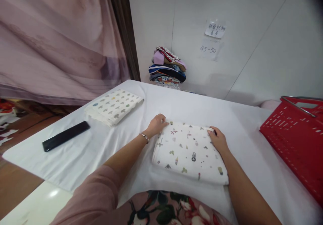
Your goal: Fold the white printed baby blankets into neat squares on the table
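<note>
Seemingly nearly finished: printed cloth [185, 151] lay folded flat on white worktop [207, 107], left hand [155, 125] pinching its far left corner, right hand [219, 140] gripping far right one. Second cloth [117, 105], further left, looked folded already; perhaps only edge-straightening remained.

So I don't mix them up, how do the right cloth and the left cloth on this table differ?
The right cloth has scattered, varied little motifs; the left cloth repeats mostly mushroom-like shapes in rows.
Your left grip and right grip are on the right cloth's far corners, while the left cloth lies untouched.
Both are folded, whitish and on the table.
</note>
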{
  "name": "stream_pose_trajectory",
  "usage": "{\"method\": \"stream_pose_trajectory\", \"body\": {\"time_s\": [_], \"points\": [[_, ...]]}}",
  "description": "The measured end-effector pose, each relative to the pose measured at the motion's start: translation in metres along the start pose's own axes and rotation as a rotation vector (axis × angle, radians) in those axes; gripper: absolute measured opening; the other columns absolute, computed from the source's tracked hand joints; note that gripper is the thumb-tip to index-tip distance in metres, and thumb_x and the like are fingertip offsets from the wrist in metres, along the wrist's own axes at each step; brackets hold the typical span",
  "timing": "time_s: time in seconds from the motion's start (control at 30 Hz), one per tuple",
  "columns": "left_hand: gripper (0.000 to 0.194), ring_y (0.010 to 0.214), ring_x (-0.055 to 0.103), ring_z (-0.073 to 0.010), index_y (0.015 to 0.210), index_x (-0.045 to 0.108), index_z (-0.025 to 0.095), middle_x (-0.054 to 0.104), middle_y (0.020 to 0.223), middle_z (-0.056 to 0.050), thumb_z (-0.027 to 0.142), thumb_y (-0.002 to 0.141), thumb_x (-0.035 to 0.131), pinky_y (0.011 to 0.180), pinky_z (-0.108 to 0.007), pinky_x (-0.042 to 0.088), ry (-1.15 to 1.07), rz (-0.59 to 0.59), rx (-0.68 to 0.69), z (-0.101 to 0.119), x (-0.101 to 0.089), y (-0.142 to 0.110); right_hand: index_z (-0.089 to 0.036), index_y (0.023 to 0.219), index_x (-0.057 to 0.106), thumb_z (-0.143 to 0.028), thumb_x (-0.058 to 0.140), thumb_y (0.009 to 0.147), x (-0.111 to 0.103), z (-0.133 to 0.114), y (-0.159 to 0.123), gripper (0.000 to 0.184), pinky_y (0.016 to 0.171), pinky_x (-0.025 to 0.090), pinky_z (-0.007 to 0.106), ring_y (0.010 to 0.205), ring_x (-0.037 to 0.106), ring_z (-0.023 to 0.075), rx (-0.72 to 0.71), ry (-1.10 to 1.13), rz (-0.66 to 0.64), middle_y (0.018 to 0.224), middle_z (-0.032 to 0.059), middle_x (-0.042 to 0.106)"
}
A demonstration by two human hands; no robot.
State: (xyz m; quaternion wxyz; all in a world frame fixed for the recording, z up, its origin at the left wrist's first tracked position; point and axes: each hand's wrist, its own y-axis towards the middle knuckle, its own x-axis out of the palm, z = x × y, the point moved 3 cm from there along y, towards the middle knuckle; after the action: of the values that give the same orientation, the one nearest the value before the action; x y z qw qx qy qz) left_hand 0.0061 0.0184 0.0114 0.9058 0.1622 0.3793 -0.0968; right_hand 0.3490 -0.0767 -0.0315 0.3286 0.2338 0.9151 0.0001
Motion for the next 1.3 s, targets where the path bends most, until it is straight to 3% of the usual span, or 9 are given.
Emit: {"method": "stream_pose_trajectory", "body": {"time_s": [0.2, 0.3, 0.53, 0.77, 0.97, 1.1, 1.3], "points": [[0.018, 0.069, 0.055, -0.0148, 0.072, 0.055, 0.020, 0.062, 0.074, 0.000, 0.036, 0.073, 0.063, 0.063, -0.026, 0.040, -0.002, -0.033, -0.237, -0.004, -0.004, 0.013, -0.017, 0.105, 0.064, -0.052, 0.053, 0.071, 0.000, 0.001, 0.000, 0.050, 0.080, 0.045, 0.037, 0.085, 0.057, 0.0232, 0.003, 0.003, 0.002, 0.092, 0.0068, 0.065], [0.018, 0.064, 0.053, -0.0143, 0.070, 0.054, 0.020, 0.059, 0.066, 0.001, 0.035, 0.072, 0.064, 0.058, -0.025, 0.038, -0.002, -0.047, -0.284, -0.007, 0.001, 0.013, -0.018, 0.108, 0.063, -0.052, 0.053, 0.073, 0.000, 0.002, 0.000, 0.050, 0.080, 0.045, 0.037, 0.087, 0.058, 0.0233, -0.009, 0.003, -0.005, 0.096, 0.0071, 0.065], [0.025, 0.072, 0.057, -0.0144, 0.079, 0.056, 0.021, 0.063, 0.082, 0.000, 0.044, 0.072, 0.064, 0.062, -0.025, 0.040, -0.035, -0.024, -0.317, -0.010, 0.002, 0.003, -0.017, 0.109, 0.062, -0.054, 0.051, 0.072, 0.001, 0.004, 0.001, 0.053, 0.081, 0.045, 0.037, 0.090, 0.058, 0.0244, 0.011, -0.016, -0.021, 0.098, 0.0084, 0.065], [0.026, 0.071, 0.057, -0.0160, 0.078, 0.054, 0.021, 0.063, 0.080, -0.001, 0.045, 0.073, 0.064, 0.059, -0.026, 0.038, 0.045, -0.056, -0.349, 0.000, -0.002, -0.003, -0.018, 0.105, 0.064, -0.052, 0.052, 0.071, 0.000, 0.004, 0.001, 0.050, 0.081, 0.045, 0.037, 0.087, 0.059, 0.0238, 0.001, -0.007, -0.003, 0.094, 0.0074, 0.066], [0.020, 0.077, 0.056, -0.0186, 0.078, 0.051, 0.021, 0.060, 0.085, -0.003, 0.039, 0.078, 0.060, 0.065, -0.029, 0.039, 0.235, 0.003, -0.152, 0.011, -0.002, -0.006, -0.017, 0.104, 0.063, -0.052, 0.053, 0.071, -0.001, 0.001, 0.000, 0.049, 0.081, 0.045, 0.037, 0.087, 0.058, 0.0239, -0.002, 0.013, -0.003, 0.093, 0.0072, 0.066], [0.014, 0.074, 0.055, -0.0176, 0.079, 0.051, 0.022, 0.059, 0.078, -0.001, 0.035, 0.081, 0.057, 0.067, -0.029, 0.039, 0.248, 0.012, -0.045, 0.011, -0.001, -0.004, -0.018, 0.104, 0.063, -0.051, 0.053, 0.072, -0.001, 0.000, -0.001, 0.047, 0.081, 0.045, 0.037, 0.087, 0.058, 0.0236, 0.000, 0.017, -0.008, 0.093, 0.0068, 0.065], [0.020, 0.065, 0.054, -0.0145, 0.077, 0.052, 0.021, 0.060, 0.073, 0.001, 0.041, 0.078, 0.059, 0.059, -0.026, 0.038, 0.045, -0.011, -0.252, 0.000, 0.001, 0.008, -0.018, 0.104, 0.063, -0.051, 0.053, 0.072, -0.001, 0.001, -0.001, 0.047, 0.080, 0.045, 0.036, 0.085, 0.058, 0.0229, 0.007, 0.009, -0.011, 0.092, 0.0065, 0.065]]}}
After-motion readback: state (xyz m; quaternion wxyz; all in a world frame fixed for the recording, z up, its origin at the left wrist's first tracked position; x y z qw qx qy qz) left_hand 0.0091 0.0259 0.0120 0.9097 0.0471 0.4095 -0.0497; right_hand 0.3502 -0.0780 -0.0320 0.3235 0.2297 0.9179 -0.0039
